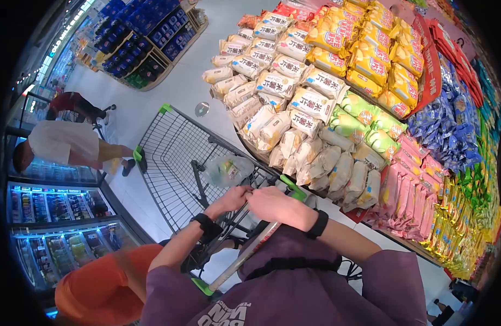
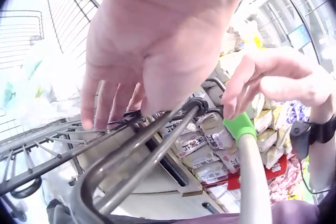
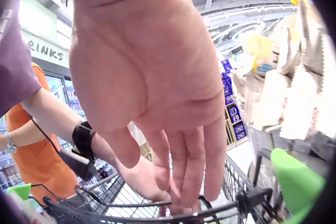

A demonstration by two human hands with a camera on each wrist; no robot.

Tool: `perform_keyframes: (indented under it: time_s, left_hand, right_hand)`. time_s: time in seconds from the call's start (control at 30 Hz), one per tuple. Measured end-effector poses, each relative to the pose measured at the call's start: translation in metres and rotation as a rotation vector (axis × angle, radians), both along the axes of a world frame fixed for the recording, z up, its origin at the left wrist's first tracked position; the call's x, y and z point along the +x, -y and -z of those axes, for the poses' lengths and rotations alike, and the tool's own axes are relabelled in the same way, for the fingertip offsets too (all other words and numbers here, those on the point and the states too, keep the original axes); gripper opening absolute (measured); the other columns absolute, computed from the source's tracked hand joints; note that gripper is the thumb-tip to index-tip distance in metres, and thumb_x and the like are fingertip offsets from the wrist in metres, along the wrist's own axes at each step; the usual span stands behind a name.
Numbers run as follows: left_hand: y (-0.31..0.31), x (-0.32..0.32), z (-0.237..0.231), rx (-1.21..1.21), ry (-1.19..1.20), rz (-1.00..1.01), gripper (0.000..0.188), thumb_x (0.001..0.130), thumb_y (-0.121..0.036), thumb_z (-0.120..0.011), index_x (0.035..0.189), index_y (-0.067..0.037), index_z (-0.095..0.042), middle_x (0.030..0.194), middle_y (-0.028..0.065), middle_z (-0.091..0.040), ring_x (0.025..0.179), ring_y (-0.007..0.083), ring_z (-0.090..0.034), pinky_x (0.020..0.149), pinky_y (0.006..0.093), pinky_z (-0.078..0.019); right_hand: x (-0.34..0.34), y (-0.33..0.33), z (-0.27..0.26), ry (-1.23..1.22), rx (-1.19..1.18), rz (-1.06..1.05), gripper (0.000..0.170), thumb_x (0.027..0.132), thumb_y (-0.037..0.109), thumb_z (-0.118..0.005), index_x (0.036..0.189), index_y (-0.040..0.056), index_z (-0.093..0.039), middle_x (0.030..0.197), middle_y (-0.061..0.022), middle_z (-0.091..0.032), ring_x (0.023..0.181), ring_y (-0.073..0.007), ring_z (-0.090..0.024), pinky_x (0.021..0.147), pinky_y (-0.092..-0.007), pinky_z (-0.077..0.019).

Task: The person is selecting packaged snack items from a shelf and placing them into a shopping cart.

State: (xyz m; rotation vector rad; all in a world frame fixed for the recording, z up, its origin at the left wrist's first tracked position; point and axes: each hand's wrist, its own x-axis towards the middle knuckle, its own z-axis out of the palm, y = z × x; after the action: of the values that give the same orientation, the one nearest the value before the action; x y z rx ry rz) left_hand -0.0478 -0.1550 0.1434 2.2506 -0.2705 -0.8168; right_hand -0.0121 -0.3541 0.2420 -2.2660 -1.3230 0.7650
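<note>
Both hands reach over the rear of a wire shopping cart [image 1: 171, 157], past its push bar [image 1: 242, 259]. My left hand [image 1: 228, 200] is at the rear wire frame; in the left wrist view its fingers [image 2: 107, 106] point down, with tips right at the wires. Just beside it in the head view is my right hand [image 1: 280, 207], back upward. Its fingers [image 3: 194, 166] extend loosely in the right wrist view, over the frame and overlapping the left hand there. A clear plastic bag [image 1: 228, 170] with something green inside lies in the cart, ahead of the hands.
Stacked snack packets [image 1: 310, 103] in white, yellow, green and pink cover a display along the cart's right. A person in orange [image 1: 106, 285] stands close at left, and a person in white [image 1: 65, 142] farther ahead. Lit drink coolers [image 1: 60, 204] line the left side.
</note>
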Motion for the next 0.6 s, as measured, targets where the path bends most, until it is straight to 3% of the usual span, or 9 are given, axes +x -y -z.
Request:
perform_keyframes:
  time_s: [0.07, 0.1, 0.2, 0.23, 0.37, 0.53, 0.6]
  left_hand:
    - [-0.003, -0.003, -0.009, 0.01, -0.017, -0.035, 0.036, 0.092, -0.025, -0.051, 0.117, 0.0, -0.057, 0.119, 0.0277, -0.059, 0.104, 0.0399, -0.061, 0.09, 0.0427, -0.049]
    - [-0.006, 0.0, -0.021, 0.057, -0.105, 0.151, 0.063, 0.088, -0.041, -0.057, 0.134, 0.001, -0.045, 0.139, 0.0261, -0.045, 0.122, 0.0399, -0.05, 0.1, 0.0462, -0.042]
    - [0.0, -0.034, -0.036, 0.076, 0.076, 0.102, 0.073, 0.088, -0.042, -0.059, 0.141, 0.001, -0.035, 0.14, 0.0297, -0.041, 0.117, 0.0448, -0.051, 0.1, 0.0437, -0.0445]
    - [-0.001, -0.041, -0.04, 0.023, 0.203, 0.139, 0.092, 0.077, -0.031, -0.073, 0.145, 0.005, -0.022, 0.133, 0.0327, -0.044, 0.117, 0.0457, -0.051, 0.099, 0.0443, -0.0441]
    - [-0.002, -0.044, -0.022, 0.161, 0.228, 0.047, 0.095, 0.056, 0.003, -0.075, 0.137, 0.009, -0.026, 0.124, 0.0295, -0.052, 0.112, 0.0441, -0.054, 0.094, 0.0445, -0.0458]
    - [-0.016, -0.033, -0.029, 0.265, 0.327, 0.139, 0.082, 0.055, 0.002, -0.073, 0.128, 0.007, -0.035, 0.112, 0.0242, -0.057, 0.103, 0.0395, -0.058, 0.088, 0.0424, -0.0469]
    - [-0.026, -0.03, -0.029, 0.251, 0.353, 0.166, 0.079, 0.055, 0.001, -0.073, 0.125, 0.006, -0.037, 0.109, 0.0229, -0.057, 0.101, 0.0383, -0.058, 0.086, 0.0416, -0.0465]
  right_hand:
    - [-0.003, 0.018, 0.004, -0.018, 0.072, 0.026, 0.031, 0.091, 0.025, -0.058, 0.087, -0.0051, -0.064, 0.081, -0.0216, -0.068, 0.08, -0.0386, -0.068, 0.069, -0.0458, -0.053]
    - [-0.004, 0.024, 0.0, 0.005, 0.03, 0.041, 0.035, 0.091, 0.029, -0.06, 0.076, -0.0009, -0.071, 0.074, -0.018, -0.068, 0.077, -0.0359, -0.068, 0.069, -0.0439, -0.0537]
    - [-0.011, 0.037, 0.005, -0.07, -0.087, 0.017, 0.046, 0.095, 0.038, -0.054, 0.075, -0.001, -0.07, 0.074, -0.0185, -0.068, 0.075, -0.0362, -0.068, 0.07, -0.0451, -0.0533]
    - [-0.016, 0.041, 0.01, 0.007, -0.103, -0.032, 0.054, 0.097, 0.044, -0.049, 0.073, -0.0004, -0.071, 0.072, -0.0189, -0.068, 0.072, -0.0363, -0.068, 0.068, -0.0455, -0.0527]
    - [-0.021, 0.031, 0.009, 0.082, -0.119, -0.03, 0.065, 0.094, 0.055, -0.047, 0.071, -0.0008, -0.07, 0.068, -0.0196, -0.067, 0.069, -0.0361, -0.067, 0.067, -0.044, -0.0523]
    - [-0.01, 0.022, 0.008, 0.095, -0.039, -0.102, 0.076, 0.091, 0.066, -0.044, 0.065, -0.0022, -0.067, 0.063, -0.021, -0.063, 0.064, -0.0373, -0.066, 0.063, -0.0439, -0.0511]
    - [-0.006, 0.012, 0.011, 0.088, -0.07, -0.148, 0.075, 0.09, 0.066, -0.044, 0.069, -0.0019, -0.068, 0.064, -0.0209, -0.064, 0.066, -0.0373, -0.066, 0.063, -0.0443, -0.0511]
